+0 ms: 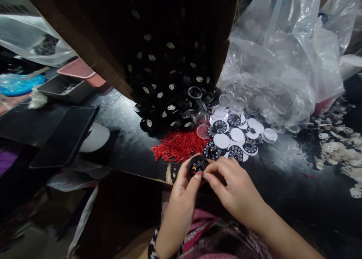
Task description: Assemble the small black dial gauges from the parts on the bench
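Observation:
My left hand (185, 183) is wrapped round a black round gauge (198, 164) with a numbered dial facing up, its thumb at the near rim. My right hand (230, 180) is closed in a pinch at the gauge's near right edge. A thin red pointer (198, 172) shows across the dial at the right fingertips. Just beyond the hands lies a heap of red pointers (181, 146). To its right are scattered dial discs (222, 140), some black side up and others white side up.
Black housings (169, 112) spill from a large tipped carton (230, 36). Clear plastic covers (263, 100) lie by a clear bag (283, 51). Pale flat parts (339, 146) are heaped at right. A phone-like dark slab (66, 136) leans on a white cup (96, 138) at left, near a grey tray (66, 87).

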`<state>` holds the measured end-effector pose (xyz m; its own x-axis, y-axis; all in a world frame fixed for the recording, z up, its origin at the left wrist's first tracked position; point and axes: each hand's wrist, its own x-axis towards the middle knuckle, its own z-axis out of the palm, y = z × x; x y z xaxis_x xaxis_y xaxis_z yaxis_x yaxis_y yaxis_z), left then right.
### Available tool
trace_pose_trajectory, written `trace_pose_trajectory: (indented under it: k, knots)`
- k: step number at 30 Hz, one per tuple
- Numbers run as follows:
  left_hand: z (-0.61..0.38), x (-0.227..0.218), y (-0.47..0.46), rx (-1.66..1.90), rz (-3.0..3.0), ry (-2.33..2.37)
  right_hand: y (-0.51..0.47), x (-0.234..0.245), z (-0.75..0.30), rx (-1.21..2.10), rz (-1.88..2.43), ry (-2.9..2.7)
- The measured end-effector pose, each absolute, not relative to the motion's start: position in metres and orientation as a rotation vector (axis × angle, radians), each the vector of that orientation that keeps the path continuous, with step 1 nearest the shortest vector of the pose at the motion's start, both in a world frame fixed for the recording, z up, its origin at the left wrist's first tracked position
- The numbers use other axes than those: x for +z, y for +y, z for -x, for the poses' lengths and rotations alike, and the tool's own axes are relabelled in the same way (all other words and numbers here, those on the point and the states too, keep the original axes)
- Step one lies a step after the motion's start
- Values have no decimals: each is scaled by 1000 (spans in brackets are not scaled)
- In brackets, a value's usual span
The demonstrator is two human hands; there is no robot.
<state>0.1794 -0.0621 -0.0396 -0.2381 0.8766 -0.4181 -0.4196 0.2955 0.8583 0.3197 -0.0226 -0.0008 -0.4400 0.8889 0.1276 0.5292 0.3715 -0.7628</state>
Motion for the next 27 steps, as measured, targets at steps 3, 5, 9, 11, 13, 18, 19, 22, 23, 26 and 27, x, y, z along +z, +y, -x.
trace_pose_trajectory:
  k: [3, 5, 9, 11, 13, 18, 19, 22, 23, 26, 27]
  knots:
    - [-185, -41, -62, 1252, -566, 1236, -22, -1, -319, 824, 1262, -2140]
    - [-186, -39, -63, 1227, -642, 1265, -21, 0, -320, 814, 1271, -2151]
    - [-182, -32, -63, 1167, -793, 1324, -20, 2, -323, 884, 1316, -2131]
    - [-180, -29, -64, 1145, -850, 1325, -20, 3, -324, 941, 1317, -2107]
    - [-179, -28, -63, 1133, -898, 1334, -20, 4, -325, 986, 1308, -2091]
    - [-177, -26, -65, 1142, -987, 1393, -23, 3, -326, 1008, 1256, -2064]
    - [-177, -25, -66, 1147, -1004, 1408, -24, 3, -326, 997, 1240, -2059]
    - [-177, -24, -71, 1161, -1060, 1450, -27, 3, -327, 972, 1194, -2031]
    - [-177, -24, -72, 1166, -1081, 1461, -29, 3, -327, 970, 1183, -2019]
    - [-178, -23, -75, 1190, -1153, 1480, -32, 2, -328, 988, 1161, -1989]
    - [-178, -23, -77, 1200, -1179, 1486, -33, 2, -328, 1000, 1158, -1983]
